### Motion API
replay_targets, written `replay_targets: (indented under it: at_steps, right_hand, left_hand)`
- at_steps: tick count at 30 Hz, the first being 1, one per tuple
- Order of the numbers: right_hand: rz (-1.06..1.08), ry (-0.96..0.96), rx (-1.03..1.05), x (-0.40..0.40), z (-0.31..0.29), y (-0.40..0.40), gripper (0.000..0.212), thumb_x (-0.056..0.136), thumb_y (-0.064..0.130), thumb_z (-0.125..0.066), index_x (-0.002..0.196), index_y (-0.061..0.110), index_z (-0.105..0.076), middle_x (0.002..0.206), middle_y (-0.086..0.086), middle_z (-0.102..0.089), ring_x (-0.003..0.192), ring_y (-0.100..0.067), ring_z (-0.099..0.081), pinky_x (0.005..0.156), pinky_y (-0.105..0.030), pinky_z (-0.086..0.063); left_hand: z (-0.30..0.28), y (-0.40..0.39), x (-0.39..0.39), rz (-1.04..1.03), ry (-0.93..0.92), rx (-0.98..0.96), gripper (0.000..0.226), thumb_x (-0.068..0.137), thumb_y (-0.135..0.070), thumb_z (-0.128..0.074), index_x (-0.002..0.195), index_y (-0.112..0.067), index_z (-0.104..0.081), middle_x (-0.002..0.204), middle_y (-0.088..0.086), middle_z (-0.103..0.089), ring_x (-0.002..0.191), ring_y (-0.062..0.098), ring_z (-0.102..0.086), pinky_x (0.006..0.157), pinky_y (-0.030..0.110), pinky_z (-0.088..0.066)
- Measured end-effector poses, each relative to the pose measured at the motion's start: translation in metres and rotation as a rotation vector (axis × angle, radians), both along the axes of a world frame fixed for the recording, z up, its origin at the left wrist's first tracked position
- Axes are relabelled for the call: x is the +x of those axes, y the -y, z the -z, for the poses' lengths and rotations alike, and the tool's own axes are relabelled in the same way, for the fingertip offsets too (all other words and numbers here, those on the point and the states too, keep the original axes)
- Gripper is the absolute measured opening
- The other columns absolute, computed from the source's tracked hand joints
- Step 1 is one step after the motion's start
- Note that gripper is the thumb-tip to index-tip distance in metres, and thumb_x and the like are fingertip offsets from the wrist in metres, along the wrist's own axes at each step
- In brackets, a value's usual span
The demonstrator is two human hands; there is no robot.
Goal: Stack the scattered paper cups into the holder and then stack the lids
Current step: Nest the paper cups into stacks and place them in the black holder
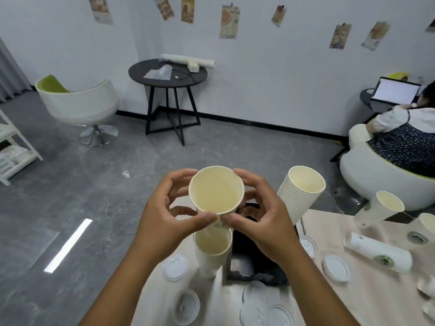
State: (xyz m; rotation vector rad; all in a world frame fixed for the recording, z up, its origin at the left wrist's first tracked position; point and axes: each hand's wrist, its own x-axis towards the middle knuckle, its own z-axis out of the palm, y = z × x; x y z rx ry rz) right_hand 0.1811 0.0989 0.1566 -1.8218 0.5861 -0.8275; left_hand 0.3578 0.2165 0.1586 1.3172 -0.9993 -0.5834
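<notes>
Both hands hold one white paper cup upright above the table, its mouth toward the camera. My left hand curls round its left side and my right hand grips its right side. Directly below it another cup stands in the dark holder. A tall stack of cups leans in the holder on the right. A cup with a green logo lies on its side at the right, and further cups lean behind it. White lids lie scattered on the table.
The pale wooden table ends near the holder, with grey floor beyond. A white chair and a round black side table stand at the back. A seated person is at the right by a laptop.
</notes>
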Motion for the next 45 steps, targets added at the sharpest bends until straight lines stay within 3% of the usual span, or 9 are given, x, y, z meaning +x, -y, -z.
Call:
replay_targets:
  at_steps: [4, 12, 19, 22, 26, 34, 36, 41, 45]
  right_hand:
    - [0.037, -0.057, 0.074, -0.005, 0.038, -0.002, 0.072, 0.077, 0.02, -0.09, 0.135, 0.047, -0.056, 0.131, 0.013, -0.064, 0.103, -0.023, -0.065, 0.087, -0.044, -0.06]
    - [0.028, -0.32, 0.089, -0.019, 0.108, -0.01, 0.084, 0.073, 0.05, -0.089, 0.14, 0.057, -0.04, 0.132, 0.034, -0.047, 0.11, 0.0, -0.052, 0.089, -0.016, -0.045]
    - [0.153, -0.157, 0.144, -0.08, 0.082, -0.022, 0.082, 0.072, 0.044, -0.087, 0.142, 0.053, -0.047, 0.139, 0.025, -0.056, 0.114, -0.009, -0.06, 0.087, -0.036, -0.058]
    - [0.235, -0.088, 0.144, -0.125, 0.068, -0.022, 0.078, 0.075, 0.035, -0.087, 0.142, 0.048, -0.05, 0.14, 0.018, -0.059, 0.113, -0.015, -0.061, 0.086, -0.037, -0.058]
    - [0.37, -0.038, 0.114, -0.197, 0.057, -0.009, 0.075, 0.078, 0.018, -0.088, 0.138, 0.049, -0.054, 0.14, 0.015, -0.06, 0.111, -0.02, -0.062, 0.085, -0.044, -0.059]
    - [0.708, 0.027, 0.137, -0.372, 0.061, 0.045, 0.075, 0.069, 0.036, -0.087, 0.138, 0.037, -0.057, 0.137, 0.013, -0.061, 0.11, -0.017, -0.063, 0.08, -0.036, -0.057]
    - [0.759, 0.032, 0.142, -0.415, 0.068, 0.067, 0.075, 0.07, 0.031, -0.088, 0.138, 0.037, -0.057, 0.137, 0.013, -0.061, 0.109, -0.016, -0.061, 0.08, -0.041, -0.056]
    - [0.815, 0.014, 0.157, -0.486, 0.088, 0.136, 0.081, 0.063, 0.048, -0.083, 0.138, 0.041, -0.054, 0.137, 0.023, -0.058, 0.11, -0.008, -0.059, 0.078, -0.038, -0.057]
    - [0.833, 0.019, 0.203, -0.506, 0.113, 0.207, 0.084, 0.068, 0.037, -0.09, 0.141, 0.043, -0.048, 0.138, 0.028, -0.051, 0.112, 0.006, -0.055, 0.086, -0.033, -0.055]
  left_hand:
    - [0.037, 0.003, -0.005, -0.01, 0.001, 0.108, 0.069, 0.056, -0.047, -0.09, 0.119, -0.045, -0.063, 0.127, -0.016, -0.07, 0.121, 0.011, -0.065, 0.079, 0.034, -0.062]
    - [0.109, -0.01, 0.0, 0.023, 0.192, 0.423, 0.092, 0.051, -0.071, -0.088, 0.133, -0.053, -0.052, 0.137, -0.039, -0.052, 0.133, -0.009, -0.047, 0.106, 0.042, -0.052]
    - [0.06, -0.023, -0.038, -0.112, 0.281, 0.206, 0.086, 0.063, -0.042, -0.095, 0.137, -0.046, -0.052, 0.141, -0.04, -0.049, 0.132, -0.012, -0.046, 0.109, 0.031, -0.041]
    - [0.037, -0.011, -0.081, -0.013, 0.291, 0.086, 0.083, 0.065, -0.043, -0.092, 0.138, -0.038, -0.055, 0.145, -0.024, -0.056, 0.136, 0.005, -0.052, 0.106, 0.032, -0.043]
    - [0.033, 0.03, -0.152, 0.198, 0.268, 0.058, 0.078, 0.066, -0.042, -0.088, 0.137, -0.034, -0.057, 0.141, -0.016, -0.061, 0.133, 0.013, -0.057, 0.106, 0.03, -0.049]
    - [0.053, 0.146, -0.317, 0.46, 0.219, 0.063, 0.071, 0.071, -0.04, -0.09, 0.134, -0.041, -0.056, 0.142, -0.019, -0.061, 0.134, 0.01, -0.056, 0.105, 0.036, -0.051]
    - [0.06, 0.177, -0.357, 0.477, 0.2, 0.071, 0.071, 0.072, -0.039, -0.089, 0.133, -0.045, -0.055, 0.142, -0.02, -0.061, 0.134, 0.008, -0.056, 0.104, 0.036, -0.052]
    - [0.084, 0.257, -0.424, 0.447, 0.204, 0.109, 0.078, 0.068, -0.047, -0.087, 0.137, -0.043, -0.051, 0.14, -0.023, -0.06, 0.131, 0.002, -0.058, 0.1, 0.031, -0.052]
    - [0.115, 0.326, -0.451, 0.359, 0.224, 0.161, 0.084, 0.072, -0.032, -0.095, 0.137, -0.052, -0.046, 0.14, -0.03, -0.055, 0.131, -0.002, -0.054, 0.097, 0.028, -0.051]
